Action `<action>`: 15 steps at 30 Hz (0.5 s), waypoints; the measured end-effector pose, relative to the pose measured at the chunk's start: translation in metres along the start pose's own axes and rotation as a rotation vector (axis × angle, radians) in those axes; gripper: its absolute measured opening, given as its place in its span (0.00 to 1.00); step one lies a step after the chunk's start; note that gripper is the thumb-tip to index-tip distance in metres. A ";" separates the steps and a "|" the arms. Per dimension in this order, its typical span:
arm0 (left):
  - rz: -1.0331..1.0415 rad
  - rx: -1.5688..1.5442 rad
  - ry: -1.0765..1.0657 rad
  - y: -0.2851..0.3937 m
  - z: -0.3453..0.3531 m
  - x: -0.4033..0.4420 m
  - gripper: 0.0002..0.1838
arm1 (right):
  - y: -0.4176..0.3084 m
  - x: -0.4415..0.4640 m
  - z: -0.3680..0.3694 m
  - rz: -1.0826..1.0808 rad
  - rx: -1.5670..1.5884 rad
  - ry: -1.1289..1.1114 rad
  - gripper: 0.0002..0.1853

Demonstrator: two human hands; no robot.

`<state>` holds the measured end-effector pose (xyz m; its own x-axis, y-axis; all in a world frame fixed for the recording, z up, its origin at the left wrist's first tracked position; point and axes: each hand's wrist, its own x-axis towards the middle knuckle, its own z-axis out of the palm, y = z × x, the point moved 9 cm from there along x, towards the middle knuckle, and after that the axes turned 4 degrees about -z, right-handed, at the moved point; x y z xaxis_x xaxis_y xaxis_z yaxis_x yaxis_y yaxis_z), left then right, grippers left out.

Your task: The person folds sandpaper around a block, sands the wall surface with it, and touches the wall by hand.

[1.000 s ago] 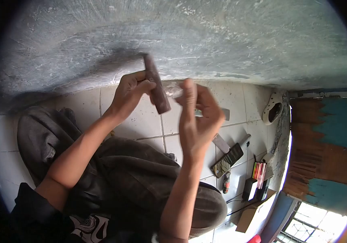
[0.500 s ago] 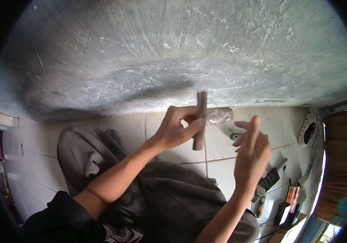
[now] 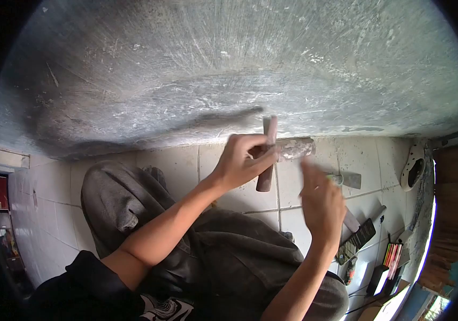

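The left grip (image 3: pixel 239 162) pinches the brown bar (image 3: pixel 264 181) between thumb and fingers near mid-length, a balanced hold for a seemingly stiff, light piece; the blurred right grip (image 3: pixel 322 202) alongside has indeterminate opening and contents.

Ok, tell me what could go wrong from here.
The brown bar is pinched between the left hand's thumb and fingers, so a slip could drop it onto the tiled floor. The dark phone-like slab lies on that floor on the right hand's side, so a dropped piece might bounce or roll into it.
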<state>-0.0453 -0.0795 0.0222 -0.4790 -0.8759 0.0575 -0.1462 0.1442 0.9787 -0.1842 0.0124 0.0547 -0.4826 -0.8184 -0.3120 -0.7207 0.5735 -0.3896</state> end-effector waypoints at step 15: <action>-0.114 0.331 -0.053 -0.009 0.009 0.000 0.16 | 0.015 -0.002 0.044 -0.008 -0.204 -0.235 0.38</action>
<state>-0.0513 -0.0765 0.0116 -0.4866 -0.8710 -0.0677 -0.4697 0.1955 0.8609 -0.1727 0.0242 0.0113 -0.3655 -0.7782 -0.5106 -0.8204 0.5285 -0.2183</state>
